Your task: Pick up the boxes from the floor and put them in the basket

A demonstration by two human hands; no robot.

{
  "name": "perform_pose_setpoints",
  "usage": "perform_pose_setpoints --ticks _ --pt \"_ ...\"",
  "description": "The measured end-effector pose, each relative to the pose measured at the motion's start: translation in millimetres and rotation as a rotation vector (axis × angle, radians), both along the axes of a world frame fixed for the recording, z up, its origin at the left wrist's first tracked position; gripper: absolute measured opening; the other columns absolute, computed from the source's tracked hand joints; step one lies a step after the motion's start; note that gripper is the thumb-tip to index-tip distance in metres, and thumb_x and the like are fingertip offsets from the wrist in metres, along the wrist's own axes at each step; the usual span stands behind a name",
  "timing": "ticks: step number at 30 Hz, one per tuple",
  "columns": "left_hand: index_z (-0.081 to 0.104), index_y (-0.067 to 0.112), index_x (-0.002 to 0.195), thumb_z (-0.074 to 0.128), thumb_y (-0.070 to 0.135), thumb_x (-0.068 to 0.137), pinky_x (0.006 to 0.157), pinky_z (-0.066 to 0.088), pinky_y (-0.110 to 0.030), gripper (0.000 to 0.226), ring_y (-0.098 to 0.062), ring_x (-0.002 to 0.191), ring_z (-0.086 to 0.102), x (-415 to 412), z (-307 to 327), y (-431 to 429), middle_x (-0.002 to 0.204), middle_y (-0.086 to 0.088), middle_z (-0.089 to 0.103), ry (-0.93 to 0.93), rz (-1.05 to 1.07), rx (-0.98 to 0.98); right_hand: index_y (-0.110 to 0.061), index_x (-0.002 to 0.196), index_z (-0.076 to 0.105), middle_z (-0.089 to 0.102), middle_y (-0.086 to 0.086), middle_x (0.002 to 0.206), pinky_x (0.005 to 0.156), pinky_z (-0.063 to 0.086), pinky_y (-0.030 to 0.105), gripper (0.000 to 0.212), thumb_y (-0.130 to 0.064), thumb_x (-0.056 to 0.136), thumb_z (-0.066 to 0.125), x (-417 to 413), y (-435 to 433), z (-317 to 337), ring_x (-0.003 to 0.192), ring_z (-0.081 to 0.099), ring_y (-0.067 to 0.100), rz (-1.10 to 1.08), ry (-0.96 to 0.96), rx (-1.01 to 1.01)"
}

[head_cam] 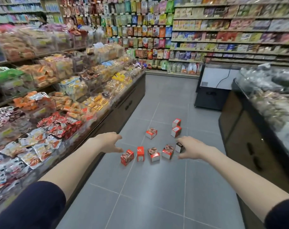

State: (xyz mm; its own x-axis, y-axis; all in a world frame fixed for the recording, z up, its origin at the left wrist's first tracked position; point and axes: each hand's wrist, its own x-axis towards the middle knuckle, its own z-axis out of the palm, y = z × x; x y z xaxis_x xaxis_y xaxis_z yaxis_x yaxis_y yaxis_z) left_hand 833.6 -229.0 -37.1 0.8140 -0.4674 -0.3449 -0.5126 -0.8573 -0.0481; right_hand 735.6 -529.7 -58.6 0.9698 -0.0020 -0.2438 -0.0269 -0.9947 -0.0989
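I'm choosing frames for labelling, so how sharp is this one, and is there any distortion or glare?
Head view: wide-angle distortion bows the shelves toward the edges; the counter at right and the snack bins at left are smeared by blur; the boxes mid-frame are fairly sharp; light is even, with soft shadows and no harsh glare on the floor.

Dark navy sleeves (33, 204) — both forearms (71, 166) left bare

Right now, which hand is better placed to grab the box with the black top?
Right, probably. The right hand is open beside the black-topped box; the left hand is across the row, by the leftmost red box.
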Motion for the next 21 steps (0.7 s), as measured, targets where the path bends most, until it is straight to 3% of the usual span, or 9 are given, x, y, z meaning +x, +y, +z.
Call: perform_pose_setpoints --ticks 12,21 --pt "0.03 0.017 0.144 0.054 0.052 0.087 0.106 0.039 -0.036 0.071 -0.022 0.132 0.041 209 -2 -84 0.147 -0.004 0.037 0.026 -0.212 0.036 -0.014 0.135 0.039 0.047 0.011 0.137 0.104 0.039 0.041 0.068 -0.04 0.079 0.066 157 -58 -12 0.128 0.043 0.028 -0.271 0.016 0.12" --pt "0.028 0.016 0.145 0.054 0.048 0.089 0.106 0.036 -0.035 0.07 -0.024 0.132 0.04 319 -47 -156 0.146 -0.006 0.037 0.135 -0.279 0.081 -0.007 0.132 0.043 0.047 0.014 0.135 0.102 0.04 0.039 0.064 -0.037 0.079 0.065 252 -115 -49 0.127 0.044 0.029 -0.351 0.135 0.103"
